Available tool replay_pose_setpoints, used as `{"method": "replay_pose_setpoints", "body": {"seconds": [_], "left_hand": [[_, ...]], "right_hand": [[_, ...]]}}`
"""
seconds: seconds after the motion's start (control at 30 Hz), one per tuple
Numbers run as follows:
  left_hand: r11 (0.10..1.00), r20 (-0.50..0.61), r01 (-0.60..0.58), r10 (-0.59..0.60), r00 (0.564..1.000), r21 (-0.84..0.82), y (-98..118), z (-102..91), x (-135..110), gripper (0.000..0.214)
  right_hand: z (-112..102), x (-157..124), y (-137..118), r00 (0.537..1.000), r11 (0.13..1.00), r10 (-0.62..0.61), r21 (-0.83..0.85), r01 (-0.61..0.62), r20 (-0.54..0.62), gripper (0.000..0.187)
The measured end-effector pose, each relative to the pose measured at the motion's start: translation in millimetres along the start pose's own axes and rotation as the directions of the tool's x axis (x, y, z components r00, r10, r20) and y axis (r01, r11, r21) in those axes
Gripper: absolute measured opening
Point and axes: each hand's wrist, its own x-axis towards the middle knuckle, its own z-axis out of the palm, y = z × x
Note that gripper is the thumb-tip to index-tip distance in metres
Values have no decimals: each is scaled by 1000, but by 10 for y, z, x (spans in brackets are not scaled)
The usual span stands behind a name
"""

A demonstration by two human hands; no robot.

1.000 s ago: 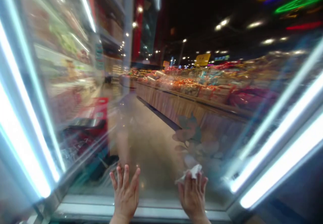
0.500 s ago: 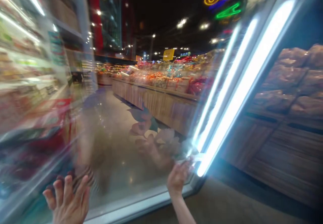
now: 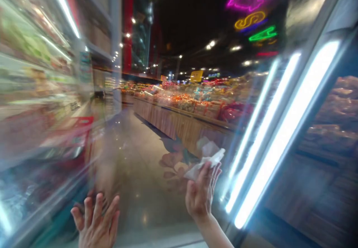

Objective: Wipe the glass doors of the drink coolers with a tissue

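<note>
A glass door (image 3: pixel 151 158) stands before me, with reflections and the store beyond showing in it. My left hand (image 3: pixel 97 222) lies against the glass at the lower left, fingers spread, holding nothing. My right hand (image 3: pixel 199 195) is raised near the lit right side of the door. Its fingers press a crumpled white tissue (image 3: pixel 208 162) against the glass, and the tissue's reflection shows just above. Part of the tissue is hidden behind the fingers.
Bright light tubes (image 3: pixel 288 136) run slanting along the door's right frame. Brightly lit shelves (image 3: pixel 36 87) blur at left, with a red basket-like shape (image 3: pixel 84 125). A wood-sided counter (image 3: pixel 167 117) heaped with packaged goods (image 3: pixel 195 100) appears beyond. Wrapped goods (image 3: pixel 344 106) sit at right.
My right hand has moved up the glass, and the white tissue in it now shows plainly. The view has shifted, so the whole scene sits lower and farther right. My left hand stays spread.
</note>
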Motion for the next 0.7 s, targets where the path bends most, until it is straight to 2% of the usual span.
{"method": "replay_pose_setpoints", "body": {"seconds": [0.03,0.07,0.1,0.13,0.17,0.2,0.23,0.27,0.3,0.33,0.37,0.4,0.43,0.47,0.5,0.53,0.6,0.63,0.67,0.7], "left_hand": [[1000,-21,17,-17,1000,-5,0,7,50,77],[999,-37,31,-31,999,-11,12,20,96,77],[999,-51,40,-40,998,-15,33,36,142,77],[999,-61,44,-44,997,-16,57,52,188,77],[999,-65,47,-48,997,-15,80,61,236,78],[998,-64,55,-56,996,-13,97,63,289,79],[997,-67,75,-76,995,-12,109,54,346,80],[994,-82,113,-114,990,-15,115,37,406,80],[986,-98,167,-168,981,-18,119,15,466,81],[974,-120,226,-227,967,-18,123,-4,522,82],[960,-143,280,-279,950,-15,131,-16,570,83],[947,-161,321,-317,935,-5,150,-13,606,84],[938,-171,346,-339,925,14,182,6,629,84],[935,-173,354,-342,924,39,228,41,636,83],[936,-168,347,-333,928,62,289,89,632,81],[940,-160,331,-316,935,80,360,144,619,76],[955,-131,281,-267,955,99,503,247,584,57],[963,-113,251,-240,964,99,560,283,569,47],[970,-94,224,-215,972,97,599,306,558,39],[975,-77,202,-195,978,97,617,313,554,36]], "right_hand": [[-3,83,-12,976,977,-213,12,213,55,81],[4,138,-45,883,889,-458,34,457,107,79],[17,195,-81,725,738,-672,56,672,149,73],[29,291,-111,556,575,-811,71,815,180,66],[29,458,-131,427,449,-881,75,890,202,60],[11,715,-151,366,387,-907,68,920,210,56],[-27,1067,-181,392,413,-893,55,909,223,57],[-82,1496,-235,448,464,-872,46,884,196,63],[-144,1968,-323,536,542,-834,12,840,133,70],[-199,2437,-452,645,644,-759,-48,764,89,77],[-234,2852,-621,733,728,-678,-82,680,56,83],[-238,3164,-823,792,788,-609,-83,610,41,85],[-209,3337,-1050,819,816,-573,-62,574,42,87],[-148,3357,-1287,808,808,-587,-24,589,54,90],[-60,3231,-1517,754,757,-653,34,652,77,93],[46,2991,-1727,647,657,-754,113,745,116,96],[279,2382,-2043,281,317,-946,289,903,160,101],[384,2134,-2146,69,128,-981,341,931,179,98],[470,1992,-2218,-88,-17,-980,364,931,179,95],[526,1983,-2268,-160,-85,-971,366,927,180,94]]}}
